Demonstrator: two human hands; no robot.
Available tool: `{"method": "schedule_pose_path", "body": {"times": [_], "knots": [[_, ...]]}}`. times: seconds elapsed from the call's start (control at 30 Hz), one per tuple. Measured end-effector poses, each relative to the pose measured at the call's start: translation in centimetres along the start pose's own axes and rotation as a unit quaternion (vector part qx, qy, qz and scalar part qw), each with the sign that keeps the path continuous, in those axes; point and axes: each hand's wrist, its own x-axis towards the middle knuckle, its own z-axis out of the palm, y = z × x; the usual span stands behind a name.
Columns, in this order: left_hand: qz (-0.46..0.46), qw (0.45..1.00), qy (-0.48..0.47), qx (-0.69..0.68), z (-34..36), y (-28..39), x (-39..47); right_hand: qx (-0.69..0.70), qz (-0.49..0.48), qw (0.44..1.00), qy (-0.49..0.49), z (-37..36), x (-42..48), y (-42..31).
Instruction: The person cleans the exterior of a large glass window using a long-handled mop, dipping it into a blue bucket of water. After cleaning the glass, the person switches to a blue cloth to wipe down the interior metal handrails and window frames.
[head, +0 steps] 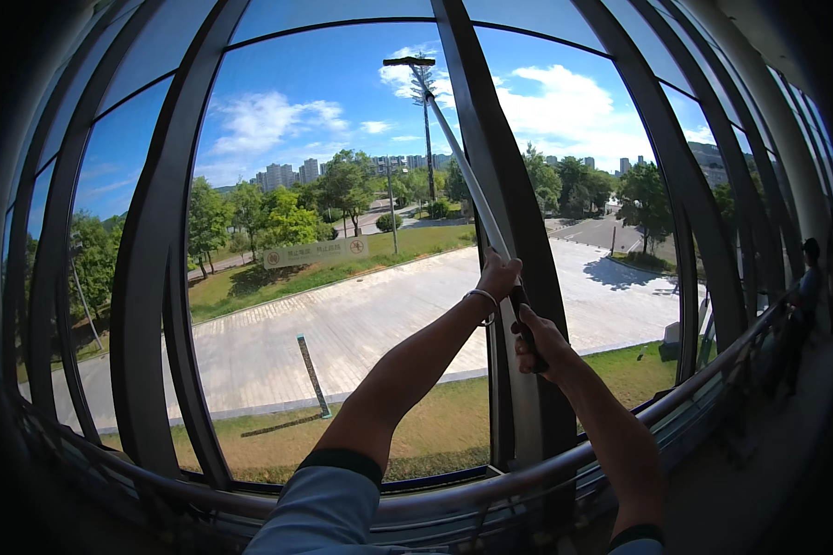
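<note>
Both of my hands grip one long telescopic pole (464, 165) that slants up and to the left. My left hand (500, 272) wraps around the pale shaft, and a bracelet shows on that wrist. Lower down, my right hand (543, 340) holds the dark handle (520, 298) at the pole's end. At the far tip sits a dark, wide window-cleaning head (408, 62), high against the large window pane (305, 159). Whether its whole edge touches the glass cannot be made out.
A dark mullion (503, 208) stands just right of the pole. A metal handrail (472, 489) runs across below my arms. A sticker strip with writing (316, 252) is on the pane. At the far right, another person (805, 305) stands by the rail. Outside lie paving and trees.
</note>
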Motion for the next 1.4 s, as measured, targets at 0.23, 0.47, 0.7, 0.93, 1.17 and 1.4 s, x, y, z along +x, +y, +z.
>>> {"method": "schedule_pose_path", "body": {"times": [0.23,0.47,0.7,0.93,1.17,1.4], "knots": [[-0.065,0.996,-0.067,-0.001,2.1,-4.6,-3.4,0.059,0.055,0.996,0.040,-3.5,-15.8,12.1],[-0.114,0.986,-0.031,-0.119,1.5,-1.4,-4.3,0.058,0.066,0.996,0.006,-1.7,-11.5,8.5],[-0.053,0.992,0.057,-0.098,-2.6,0.1,-4.9,-0.004,0.077,0.997,0.002,2.7,-8.9,7.7],[-0.035,0.984,0.118,-0.127,-11.8,0.8,-4.7,-0.021,0.052,0.995,-0.088,8.5,-5.6,7.3],[0.011,0.977,0.198,-0.083,-24.7,4.7,-6.0,-0.034,0.016,0.987,-0.159,20.1,2.2,6.0],[-0.006,0.977,0.210,-0.029,-38.2,8.2,-9.0,-0.041,-0.012,0.976,-0.215,33.8,6.6,5.7]]}}
